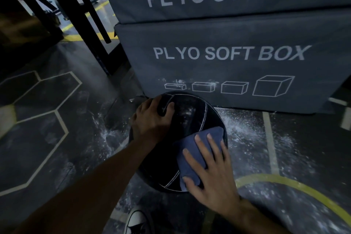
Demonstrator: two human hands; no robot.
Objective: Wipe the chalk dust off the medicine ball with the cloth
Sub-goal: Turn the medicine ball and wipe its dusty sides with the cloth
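Beyond the right grip (pixel 210 173) stand two stacked grey fabric boxes (pixel 322 62) printed PLYO SOFT BOX. Far left of it rise black metal rack posts (pixel 85 30). Below-left sits a white-toed sneaker (pixel 136 220) on the dark lined floor (pixel 47 138).

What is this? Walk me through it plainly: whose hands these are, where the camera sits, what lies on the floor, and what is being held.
There is no machine here. A person wears a single wide-angle camera on the head, so this view looks forward and down at their own two arms.

A black medicine ball with white seams sits on the dark gym floor, close in front of two stacked grey boxes printed "PLYO SOFT BOX". White chalk dust is scattered on the floor around the ball, and some speckles the ball's top.

The left hand holds the ball's upper side with curled fingers, steadying it. The right hand lies flat with spread fingers, pressing a blue cloth against the ball's near right side. The toe of a shoe shows at the bottom edge.
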